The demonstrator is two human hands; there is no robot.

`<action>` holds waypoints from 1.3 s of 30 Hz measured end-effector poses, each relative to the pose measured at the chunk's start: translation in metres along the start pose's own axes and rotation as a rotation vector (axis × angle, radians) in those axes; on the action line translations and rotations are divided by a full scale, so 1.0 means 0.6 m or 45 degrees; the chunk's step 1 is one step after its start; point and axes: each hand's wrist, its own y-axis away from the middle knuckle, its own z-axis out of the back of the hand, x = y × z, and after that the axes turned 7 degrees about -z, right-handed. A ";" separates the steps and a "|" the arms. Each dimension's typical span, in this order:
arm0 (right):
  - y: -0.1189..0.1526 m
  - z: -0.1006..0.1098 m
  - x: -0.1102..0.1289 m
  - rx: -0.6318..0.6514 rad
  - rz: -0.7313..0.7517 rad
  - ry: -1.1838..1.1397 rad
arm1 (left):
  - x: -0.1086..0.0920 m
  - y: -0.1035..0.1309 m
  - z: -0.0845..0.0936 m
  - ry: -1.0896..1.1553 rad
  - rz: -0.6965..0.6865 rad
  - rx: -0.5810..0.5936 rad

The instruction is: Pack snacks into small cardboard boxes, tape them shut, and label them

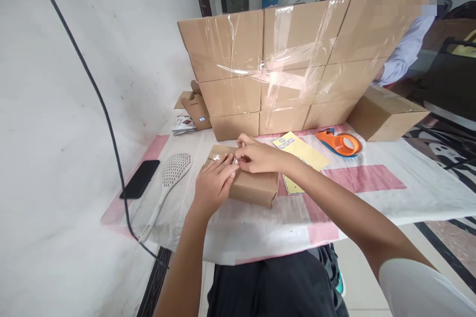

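Note:
A small brown cardboard box [255, 189] lies on the table in front of me, with a shiny strip of clear tape [216, 157] along its top. My left hand [213, 181] rests on the left part of the box, fingers stretched out over the top and thumb pointing to the right hand. Close beside it, my right hand [258, 154] is closed in a pinch above the box top. A small glossy bit of the tape shows between the two hands; its exact extent is hidden by the fingers.
Behind the box rises a wall of taped cardboard boxes [286, 54]. Around lie an orange tape dispenser [340, 143], yellow paper sheets [303, 153], a grey skimmer [174, 171], a phone [140, 179] and another box [388, 111]. A black cable [106, 109] hangs at left. A person [405, 54] stands behind.

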 end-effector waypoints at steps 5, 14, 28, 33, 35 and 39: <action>0.048 0.004 -0.035 -0.409 -0.428 -0.072 | -0.004 0.000 0.007 -0.064 -0.070 0.025; 0.178 -0.120 -0.057 -0.500 0.065 -0.477 | 0.005 0.028 0.008 -0.255 -0.312 -0.041; 0.335 -0.156 -0.087 -1.140 -0.072 -0.425 | -0.046 0.064 -0.006 -0.133 -0.289 -0.360; 0.665 -0.104 -0.139 -1.935 -0.774 0.128 | -0.035 0.150 -0.035 -0.024 -0.140 -0.373; 0.735 -0.072 -0.192 -2.041 -0.920 0.234 | -0.017 0.169 -0.057 -0.023 -0.115 -0.265; 0.710 -0.001 -0.355 -1.958 -1.059 0.059 | 0.001 0.160 -0.088 -0.057 -0.210 -0.135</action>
